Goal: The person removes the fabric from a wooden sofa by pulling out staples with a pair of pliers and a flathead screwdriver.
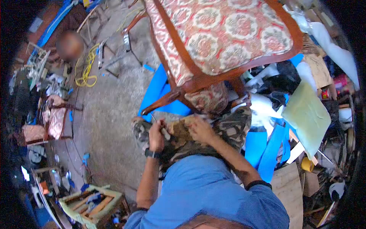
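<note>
The chair [225, 42] fills the upper middle of the frame, tipped toward the person so that its underside and front leg [164, 101] are within reach over the knees. A piece of brown fabric [181, 128] lies across the lap in the centre of the frame, probably so that both hands can work on it close to the body. The left hand [156, 135], with a watch [152, 154] on the wrist, has its grip closed around a small pale tool [165, 133], which points to the fabric. The right hand [201, 129] presses on the fabric, fingers bent down; whether it pinches the fabric I cannot tell. Both elbows are bent, and the forearms come together in front.
</note>
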A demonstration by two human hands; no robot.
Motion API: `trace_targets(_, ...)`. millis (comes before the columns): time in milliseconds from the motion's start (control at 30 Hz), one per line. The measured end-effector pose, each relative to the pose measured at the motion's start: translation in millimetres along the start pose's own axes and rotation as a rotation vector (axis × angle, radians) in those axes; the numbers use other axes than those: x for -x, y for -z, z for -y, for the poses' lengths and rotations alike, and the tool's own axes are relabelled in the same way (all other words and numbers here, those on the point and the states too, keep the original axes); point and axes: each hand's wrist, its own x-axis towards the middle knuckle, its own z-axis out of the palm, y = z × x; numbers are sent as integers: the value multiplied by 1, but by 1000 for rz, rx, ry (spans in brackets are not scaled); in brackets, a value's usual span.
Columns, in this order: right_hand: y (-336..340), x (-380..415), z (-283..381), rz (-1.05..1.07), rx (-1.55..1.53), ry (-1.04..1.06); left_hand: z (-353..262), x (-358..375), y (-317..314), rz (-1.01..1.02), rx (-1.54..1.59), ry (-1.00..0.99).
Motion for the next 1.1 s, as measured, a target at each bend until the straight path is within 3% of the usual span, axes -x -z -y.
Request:
trace_targets(33, -7, -4, 1, 5, 13, -10, -7, 3, -3, 16, -270, 54)
trace_targets(100, 6, 3, 10, 59, -71, -45, -1, -2, -17, 104, -373, 120)
trace_targets(200, -3, 21, 8, -70, -212, -138, 27, -24, -27, 245, -521, 127)
trace_targets(233, -10, 26, 3, -167, -224, -199, 19, -21, -47, 262, -622, 74)
trace_targets(267, -3, 29, -3, -166, -313, -259, 81, -50, -21, 330, -625, -143)
trace_targets(367, 8, 40, -14, -198, -478, -430, 71, -61, -35, 395, -1333, 64)
trace_targets(467, 10, 52, -18, -212, -534, -506, 98, -71, -16, 286, -1675, -145)
trace_targets(567, 19, 57, -12, -136, -437, -507, 91, -68, 1, 512, -1494, -448)
trace_targets(667, 39, 55, -7, -189, -704, -476, 94, -52, 9, 506, -1542, -417)
trace_targets(767, 142, 29, 2, -279, -856, -368, 72, -27, -8, 400, -1431, -582)
trace_targets(800, 198, 21, 12, -370, -825, -231, 68, -23, -12, 359, -1382, -548)
trace_targets(867, 303, 16, 28, -549, -743, 131, 121, -51, 23, 244, -1198, -327)
trace_targets(933, 394, 15, 39, -608, -731, 550, 106, -46, 15, 260, -1199, -271)
trace_targets(967, 417, 13, 41, -622, -696, 690, 61, -36, -19, 335, -1290, -334)
trace_targets(1000, 440, 11, 44, -631, -662, 831, 61, -43, -17, 357, -1277, -358)
trace_targets(1100, 458, 16, 44, -565, -629, 924, 58, -45, -27, 283, -1285, -278)
